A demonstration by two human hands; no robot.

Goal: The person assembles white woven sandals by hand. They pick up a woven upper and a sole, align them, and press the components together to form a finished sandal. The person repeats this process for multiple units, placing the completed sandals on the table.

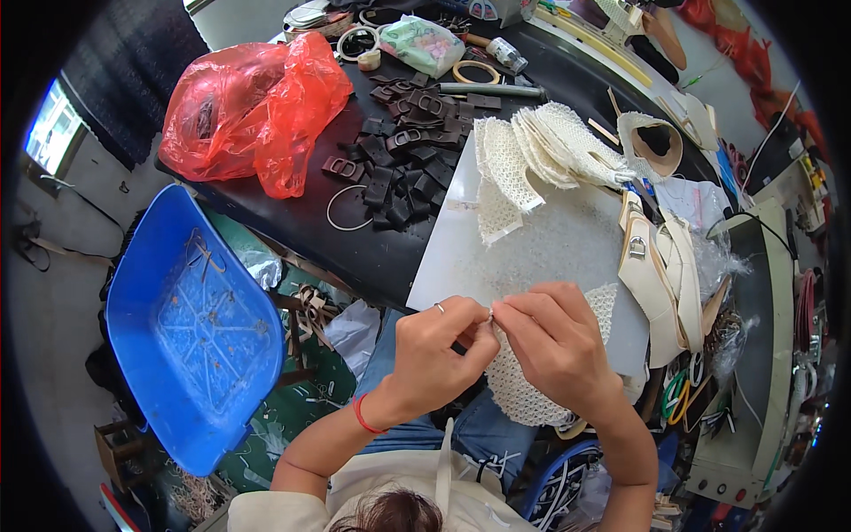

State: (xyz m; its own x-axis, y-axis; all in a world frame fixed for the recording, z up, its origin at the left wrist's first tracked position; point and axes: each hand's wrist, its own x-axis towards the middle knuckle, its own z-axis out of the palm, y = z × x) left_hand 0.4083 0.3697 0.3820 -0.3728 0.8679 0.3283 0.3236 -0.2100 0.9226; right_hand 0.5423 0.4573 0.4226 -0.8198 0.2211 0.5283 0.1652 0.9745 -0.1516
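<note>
In front of my lap, my left hand point(448, 346) and my right hand point(554, 341) meet, thumb and fingertips pinched. Something small and pale shows between the fingertips, too small to name. Below and behind my right hand hangs a cream woven piece point(523, 386) with an open, netlike texture. Whether the pinched bit belongs to it cannot be made out. Just beyond my hands lies a grey-white board point(523, 266) on the black table. A fanned stack of similar cream woven pieces point(554, 146) rests on its far part.
Dark buckled straps point(403, 151) are heaped left of the board, by a red plastic bag point(257, 106). Cream straps with a buckle point(651, 266) lie along its right edge. A blue plastic tub point(204, 328) stands lower left. A grey machine point(745, 381) is at the right.
</note>
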